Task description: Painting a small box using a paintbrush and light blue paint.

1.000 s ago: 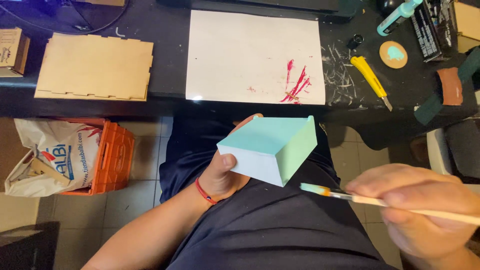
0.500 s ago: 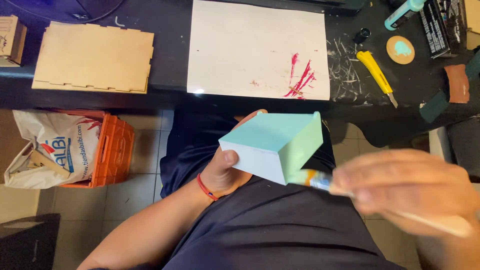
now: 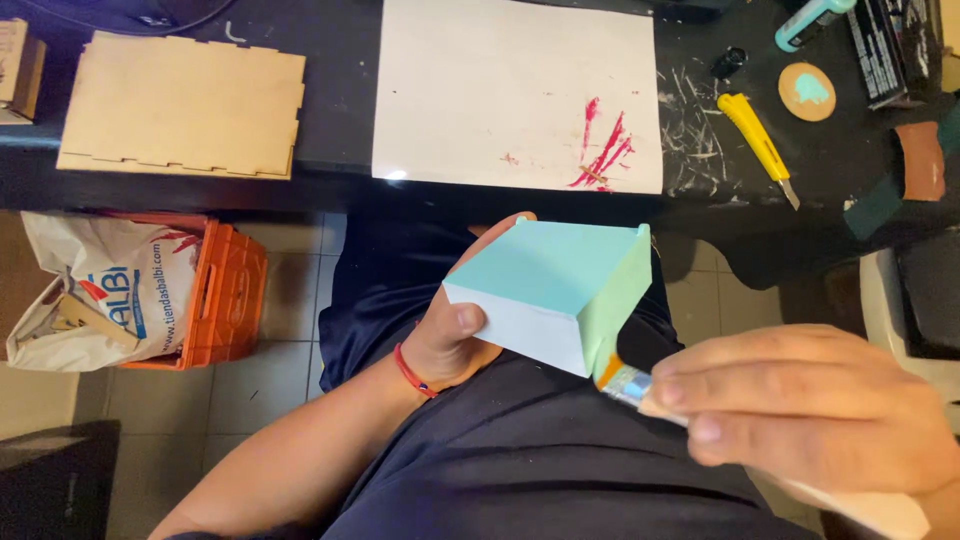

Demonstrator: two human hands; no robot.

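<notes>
The left hand (image 3: 455, 340) grips a mint-painted box (image 3: 555, 290) over the lap, near the dark surface (image 3: 340, 110), while the right hand (image 3: 800, 410) pinches a brush (image 3: 625, 380) at its lower edge; it looks light, stiff and possibly wet, best held by its unpainted white side.

My black tabletop (image 3: 340, 150) runs across the top of the frame: wooden box (image 3: 180, 105) upper left, red-smeared white sheet (image 3: 500, 90) centre, yellow utility knife (image 3: 758, 140) upper right

right hand (image 3: 800, 410) moved left, paintbrush (image 3: 625, 380) tip now under the mint box's (image 3: 560, 290) lower corner
</notes>
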